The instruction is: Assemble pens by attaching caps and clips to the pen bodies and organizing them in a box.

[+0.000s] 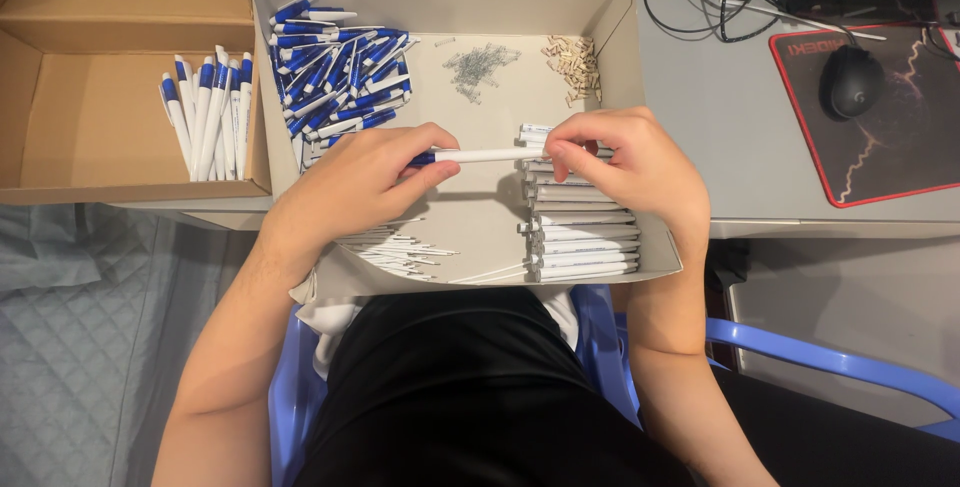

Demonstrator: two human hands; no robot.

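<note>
I hold one white-and-blue pen (478,156) level between both hands: my left hand (365,175) pinches the blue end, my right hand (625,162) pinches the white barrel end. White barrels (580,237) are stacked beneath my right hand for easy reach; blue parts (335,72) are heaped beyond my left.

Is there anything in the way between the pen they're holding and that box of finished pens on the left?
Only the box walls: the pen, held by left hand and right hand, sits inside the white tray; the cardboard box adjoins it.

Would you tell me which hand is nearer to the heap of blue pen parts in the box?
Left. The left hand lies just below the blue heap; the right hand is across the box.
</note>
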